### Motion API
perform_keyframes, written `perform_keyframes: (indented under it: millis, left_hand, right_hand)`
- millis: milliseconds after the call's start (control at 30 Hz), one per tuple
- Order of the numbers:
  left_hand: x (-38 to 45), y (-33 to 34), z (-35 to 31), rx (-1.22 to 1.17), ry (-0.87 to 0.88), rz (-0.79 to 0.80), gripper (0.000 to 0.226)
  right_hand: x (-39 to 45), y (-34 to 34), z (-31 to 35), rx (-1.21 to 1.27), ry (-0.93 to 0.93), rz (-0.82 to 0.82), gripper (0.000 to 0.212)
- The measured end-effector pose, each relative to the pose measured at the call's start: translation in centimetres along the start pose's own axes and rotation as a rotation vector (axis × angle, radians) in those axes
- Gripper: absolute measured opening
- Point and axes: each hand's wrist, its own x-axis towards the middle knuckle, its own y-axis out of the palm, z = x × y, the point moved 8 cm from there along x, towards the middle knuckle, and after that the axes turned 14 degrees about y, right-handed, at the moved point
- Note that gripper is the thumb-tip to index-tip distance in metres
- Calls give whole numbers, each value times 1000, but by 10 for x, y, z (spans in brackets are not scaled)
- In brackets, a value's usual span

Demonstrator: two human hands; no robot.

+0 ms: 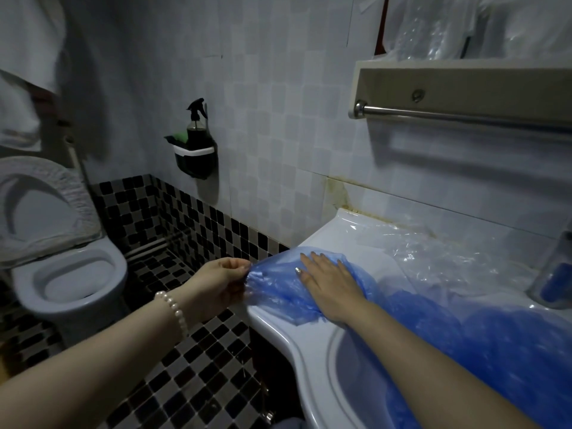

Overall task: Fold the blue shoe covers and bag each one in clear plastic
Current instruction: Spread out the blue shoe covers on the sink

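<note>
Lying crinkled, blue shoe cover (278, 289) stretches under right hand (331, 289).

Dim bathroom: pale tiled wall (278, 119) meeting checkered floor (198, 382); toilet (71, 274) standing left; rail (464, 116) hanging above sink (309, 345), possibly stained.

I am standing in a small home bathroom: a white toilet (71, 274) is sitting on checkered floor tiles (192, 376), beside a ceramic sink (312, 345), tiled walls (278, 119) and a towel rail (464, 114).
</note>
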Motion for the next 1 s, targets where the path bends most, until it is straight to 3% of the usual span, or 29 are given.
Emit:
perform_keyframes:
  millis: [167, 233, 367, 433, 467, 533, 600, 700, 767, 900, 1000]
  left_hand:
    - [-10, -13, -7, 113, -55, 35, 17]
    - [-11, -23, -17, 316, 9, 11, 17]
    - [-17, -7, -65, 1021, 592, 49, 16]
    - [-30, 29, -72, 1146, 837, 233, 13]
    - [-35, 50, -68, 1217, 891, 367, 24]
    - [-38, 82, -45, 1317, 908, 617, 54]
    - [-36, 98, -25, 1336, 850, 748, 62]
    - [-29, 100, -19, 1271, 869, 716, 60]
    - [-24, 97, -20, 1287, 910, 696, 52]
    - [-24, 114, -8, 1385, 935, 828, 54]
    - [-32, 126, 0, 1397, 877, 918, 51]
  right_hand:
    - [2, 0, 1, -19, -15, 4, 56]
    - [0, -3, 0, 21, -29, 3, 60]
    - [-3, 0, 1, -110, -161, 67, 92]
    - [-5, -1, 5, -125, -221, 87, 96]
    - [-7, -3, 9, -119, -255, 87, 90]
    - [-13, -15, 17, -98, -324, 53, 79]
    - [-13, -35, 17, -11, -340, -31, 63]
    - [-5, -72, -12, 188, -167, -246, 37]
    - [0, -81, -36, 247, 26, -316, 35]
    - [8, -42, -35, 43, 170, -104, 44]
    - [15, -6, -22, -110, 156, 87, 60]
